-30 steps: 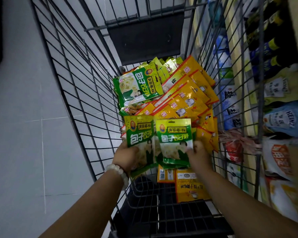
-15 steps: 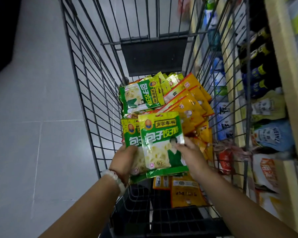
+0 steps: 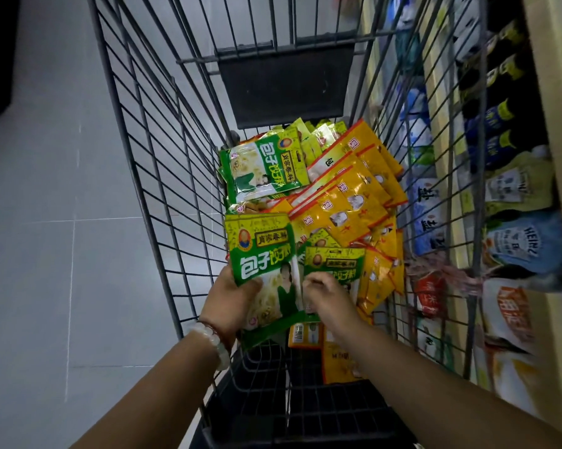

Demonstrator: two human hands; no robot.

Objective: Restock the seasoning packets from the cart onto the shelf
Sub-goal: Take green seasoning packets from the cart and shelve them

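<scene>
A green seasoning packet (image 3: pixel 263 270) stands upright over the near end of the wire cart (image 3: pixel 163 176), held in the left hand (image 3: pixel 231 303). The thumb lies curled across its lower left face and the fingers are hidden behind it, so how many packets sit in that grip cannot be told; a second green edge shows below it. Just to its right, a second green packet (image 3: pixel 333 264) is pinched by the right hand (image 3: pixel 331 299), whose curled fingers cover the lower half of its print. The two packets overlap at their inner edges.

Beyond the hands, a heap of yellow packets (image 3: pixel 354 196) fans across the right side of the cart floor, touching more green packets (image 3: pixel 266 170) that lie tilted against the far left. Several packets at the far end are half buried, and their labels cannot be read. Two yellow packets (image 3: pixel 338 361) lie flat under the right forearm, partly covered by it.

A pale bead bracelet (image 3: pixel 213 343) circles the left wrist. The dark child-seat flap (image 3: pixel 286 89) closes the cart's far end. Through the right-hand bars, the shelf (image 3: pixel 551 102) holds dark bottles (image 3: pixel 499 124), a blue Heinz pouch (image 3: pixel 529 247) and other bags, blurred and cut off at the frame edge. Grey floor tiles (image 3: pixel 46 222) fill the left.
</scene>
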